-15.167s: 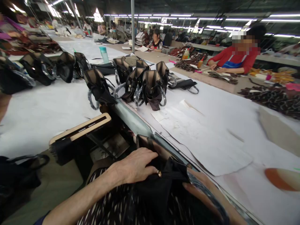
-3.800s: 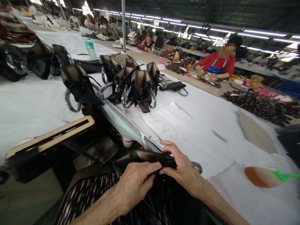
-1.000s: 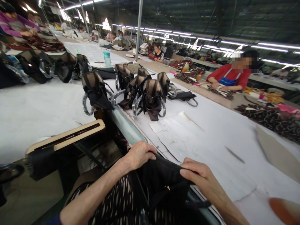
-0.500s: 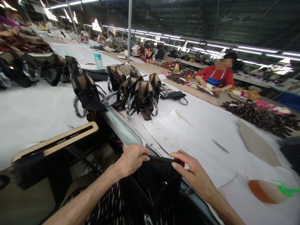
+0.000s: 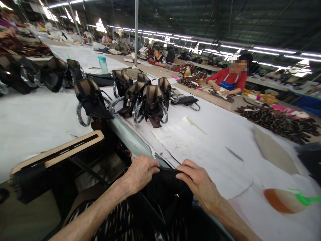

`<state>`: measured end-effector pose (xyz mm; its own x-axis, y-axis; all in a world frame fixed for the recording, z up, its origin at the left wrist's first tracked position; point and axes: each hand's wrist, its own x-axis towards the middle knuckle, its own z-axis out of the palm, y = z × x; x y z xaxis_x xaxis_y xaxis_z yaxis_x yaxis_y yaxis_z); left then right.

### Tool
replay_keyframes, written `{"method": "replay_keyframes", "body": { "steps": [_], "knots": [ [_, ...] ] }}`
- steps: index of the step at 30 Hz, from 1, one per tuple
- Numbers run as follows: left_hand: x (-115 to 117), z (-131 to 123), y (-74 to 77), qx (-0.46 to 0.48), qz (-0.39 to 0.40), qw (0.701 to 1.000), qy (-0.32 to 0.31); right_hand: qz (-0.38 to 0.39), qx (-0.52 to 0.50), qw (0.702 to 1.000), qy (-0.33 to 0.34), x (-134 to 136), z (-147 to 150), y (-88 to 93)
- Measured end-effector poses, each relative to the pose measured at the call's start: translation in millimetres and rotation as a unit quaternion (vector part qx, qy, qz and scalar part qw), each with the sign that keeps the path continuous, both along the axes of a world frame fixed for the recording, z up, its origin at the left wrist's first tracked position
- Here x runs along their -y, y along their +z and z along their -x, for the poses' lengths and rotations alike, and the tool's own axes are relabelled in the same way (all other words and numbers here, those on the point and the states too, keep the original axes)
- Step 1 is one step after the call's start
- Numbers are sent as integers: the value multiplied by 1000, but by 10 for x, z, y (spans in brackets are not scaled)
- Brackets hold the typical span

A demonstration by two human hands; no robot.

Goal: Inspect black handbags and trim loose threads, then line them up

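A black bag [image 5: 163, 190] hangs in front of my lap at the edge of the white table [image 5: 215, 140]. My left hand [image 5: 144, 170] pinches its top edge on the left side. On the right, my right hand [image 5: 195, 177] grips the same edge between thumb and fingers. The edge runs taut between the two hands, and a small gold-coloured piece shows on the bag below it. The lower part of the bag blends into dark shadow and patterned clothing.
Several black bags [image 5: 152, 103] with wrapped handles stand ahead. A wooden-rimmed slotted fixture [image 5: 72, 147] is at left. At right lies a bottle [image 5: 283, 201] with a green nozzle. A person in red [image 5: 229, 78] works across the table.
My right hand has moved slightly left along the bag's top edge, closer to my left hand, and its fingers have closed more. The view has shifted slightly.
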<state>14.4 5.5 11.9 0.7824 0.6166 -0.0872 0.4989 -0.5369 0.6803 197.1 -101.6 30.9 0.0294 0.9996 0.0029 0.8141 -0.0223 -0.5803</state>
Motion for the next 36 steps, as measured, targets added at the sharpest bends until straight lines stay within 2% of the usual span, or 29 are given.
{"method": "replay_keyframes", "body": {
  "steps": [9,12,16,19,21,25,28,31,33,36],
  "knots": [
    [1,0,-51,29,27,999,2,19,-70,997,-19,-48,10,0],
    [-2,-6,-48,31,40,999,8,34,-58,997,-25,-65,8,-3],
    [-6,-13,-17,27,44,999,8,-1,61,998,2,-69,26,5],
    [9,-27,0,22,32,999,6,-29,199,979,36,-77,115,32],
    [32,-42,-1,25,16,1000,0,-7,249,967,52,-93,205,52],
    [75,-59,-25,42,-11,999,-17,60,288,954,58,-131,335,77],
    [79,-40,-19,49,-11,998,-34,73,291,949,94,-156,344,81],
    [67,15,48,63,-7,997,-53,84,310,940,112,-182,330,94],
    [77,85,103,90,-32,995,-15,98,329,934,96,-190,335,128],
    [171,241,109,114,-71,981,140,108,350,929,60,-183,374,220]
  ]
}}
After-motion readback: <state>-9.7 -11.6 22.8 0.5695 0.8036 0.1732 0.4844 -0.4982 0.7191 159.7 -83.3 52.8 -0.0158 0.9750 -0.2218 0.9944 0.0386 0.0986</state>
